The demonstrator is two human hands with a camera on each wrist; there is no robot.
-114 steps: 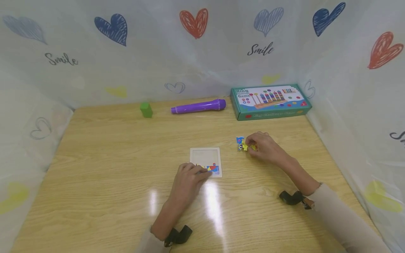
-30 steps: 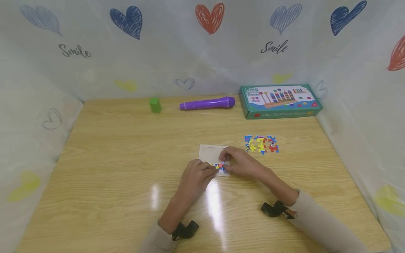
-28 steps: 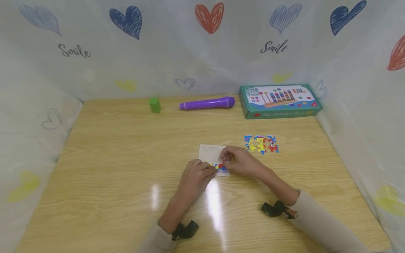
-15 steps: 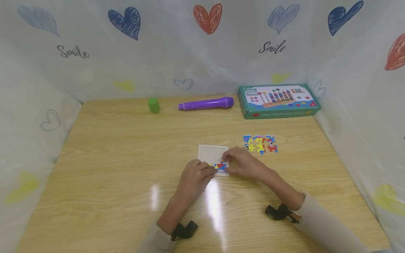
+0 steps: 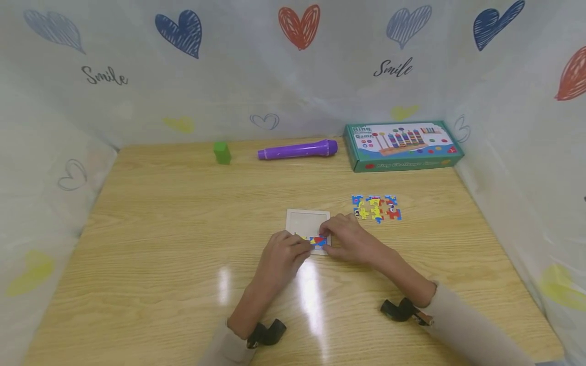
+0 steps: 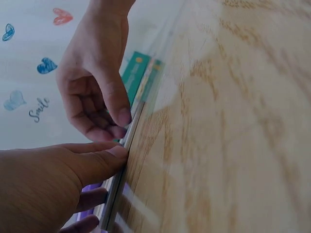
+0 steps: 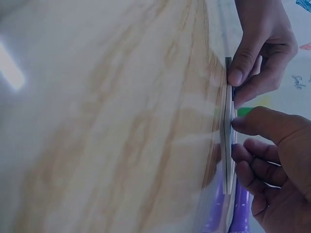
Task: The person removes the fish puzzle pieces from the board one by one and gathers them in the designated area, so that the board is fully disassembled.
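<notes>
A pale, square puzzle tray lies on the wooden table, with brightly coloured jigsaw pieces along its near side. My left hand holds the tray's near-left part, its thumb and fingertips low over the pieces and covering some of them. At the right end of that row, my right hand has index finger and thumb about a puzzle piece. In the right wrist view the right thumb touches the tray's top. Loose jigsaw pieces in blue, yellow and red lie beyond the right hand.
At the back of the table stand a green block and a teal Ring Challenge Game box. A purple toy microphone lies between them. A sheet with printed hearts hangs behind and at the sides.
My right hand has come from the loose pieces to the tray's right side, where its fingers shift slightly about the piece. The left hand stays at the tray. The head view has shifted.
</notes>
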